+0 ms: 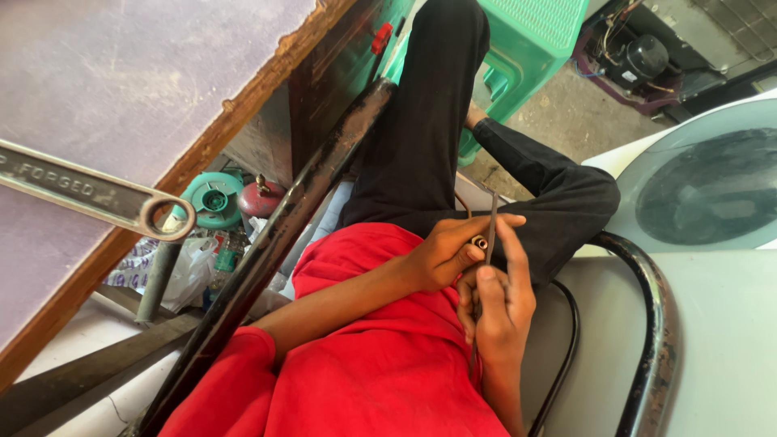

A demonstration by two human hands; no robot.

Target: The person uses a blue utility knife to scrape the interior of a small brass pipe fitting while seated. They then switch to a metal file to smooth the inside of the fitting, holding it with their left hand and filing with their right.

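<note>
my left hand [443,252] is clenched around a small tan tube-like piece [479,242]; only its round end shows between thumb and forefinger, the rest hidden in the fist. my right hand [495,301] pinches a thin dark metal rod [490,226] — forefinger laid along it, thumb against it, the rod standing nearly upright with its upper part just beside the tube end. whether rod and tube touch, i cannot tell. both hands sit over my lap, above the red cloth shirt [380,364] and against the black trouser leg [453,154]. to the left, a worn purple-topped wooden bench [121,89] carries a long steel ring spanner [97,194], well apart from the hands. a black curved metal chair frame [651,324] runs at right — beyond it a green plastic stool [526,40].
</note>
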